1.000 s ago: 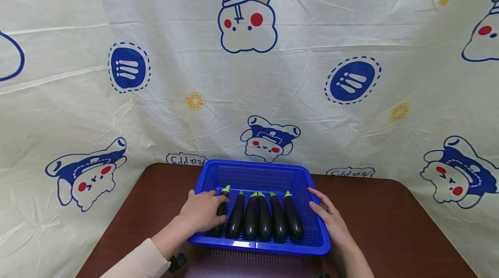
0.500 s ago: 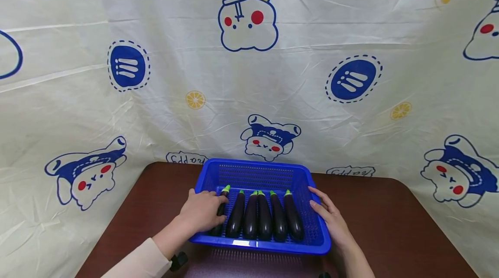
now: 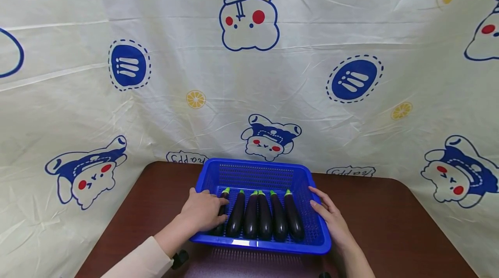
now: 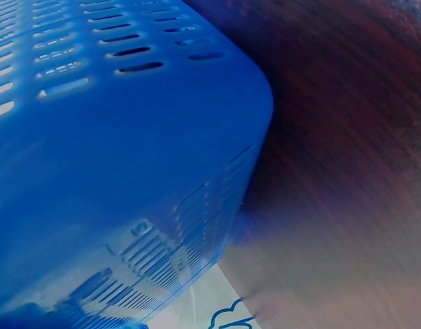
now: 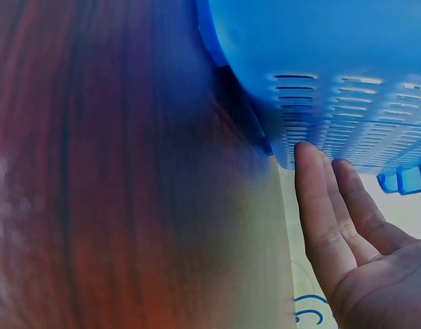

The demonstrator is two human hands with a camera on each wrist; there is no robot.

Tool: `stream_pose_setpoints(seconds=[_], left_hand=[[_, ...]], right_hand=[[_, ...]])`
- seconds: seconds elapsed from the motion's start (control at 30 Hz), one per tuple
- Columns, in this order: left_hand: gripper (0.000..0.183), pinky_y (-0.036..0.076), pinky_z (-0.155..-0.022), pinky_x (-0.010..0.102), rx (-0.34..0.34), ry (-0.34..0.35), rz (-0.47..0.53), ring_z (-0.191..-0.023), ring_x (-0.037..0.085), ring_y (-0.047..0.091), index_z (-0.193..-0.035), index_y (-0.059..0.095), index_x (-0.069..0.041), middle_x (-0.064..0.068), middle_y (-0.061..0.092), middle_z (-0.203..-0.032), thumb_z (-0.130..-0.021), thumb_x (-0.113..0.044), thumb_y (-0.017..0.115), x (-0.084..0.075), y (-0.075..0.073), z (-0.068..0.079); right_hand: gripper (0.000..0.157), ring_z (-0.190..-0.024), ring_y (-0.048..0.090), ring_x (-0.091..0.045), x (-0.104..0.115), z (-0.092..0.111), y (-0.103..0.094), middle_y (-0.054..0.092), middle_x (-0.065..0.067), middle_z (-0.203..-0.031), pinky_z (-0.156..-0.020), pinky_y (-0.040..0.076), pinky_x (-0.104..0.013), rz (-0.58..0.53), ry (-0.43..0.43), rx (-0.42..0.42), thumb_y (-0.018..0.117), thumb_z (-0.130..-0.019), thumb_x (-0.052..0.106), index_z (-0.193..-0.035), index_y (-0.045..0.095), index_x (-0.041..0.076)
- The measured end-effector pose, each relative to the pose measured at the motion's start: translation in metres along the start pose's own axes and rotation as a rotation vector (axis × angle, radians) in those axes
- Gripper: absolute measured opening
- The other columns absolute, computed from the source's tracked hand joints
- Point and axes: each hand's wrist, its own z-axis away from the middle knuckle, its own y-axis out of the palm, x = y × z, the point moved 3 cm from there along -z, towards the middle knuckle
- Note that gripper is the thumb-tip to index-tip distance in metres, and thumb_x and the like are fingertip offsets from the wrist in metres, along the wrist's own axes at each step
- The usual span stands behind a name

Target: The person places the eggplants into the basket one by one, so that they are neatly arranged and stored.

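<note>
A blue plastic basket with slotted walls holds several dark purple eggplants with green stem ends, lying side by side. My left hand reaches over the left rim and grips the leftmost eggplant, covering much of it. In the left wrist view only the basket's outer wall shows, without the hand. At the right side my right hand touches the rim. In the right wrist view, the right hand's fingers extend nearly straight against the slotted wall.
The basket stands on a dark brown wooden table. Behind the table hangs a pale cloth printed with cartoon bears and orange slices. Small black objects lie near the front, close to each wrist.
Both hands, the basket and the eggplants keep the same positions. Only a very slight shift of the head view shows.
</note>
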Motion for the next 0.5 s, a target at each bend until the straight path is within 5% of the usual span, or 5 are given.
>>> stream_pose_setpoints(seconds=[0.5], left_hand=[[0.054, 0.04, -0.104, 0.07, 0.011, -0.021, 0.005, -0.124, 0.027, 0.064, -0.139, 0.066, -0.034, 0.001, 0.073, -0.131, -0.092, -0.06, 0.066, 0.0, -0.0005, -0.0003]], right_hand=[[0.053, -0.118, 0.067, -0.029, 0.0005, 0.0012, 0.0016, 0.044, -0.019, -0.157, -0.086, 0.063, -0.043, -0.008, 0.001, -0.005, 0.05, -0.109, 0.041, -0.159, 0.038, 0.029]])
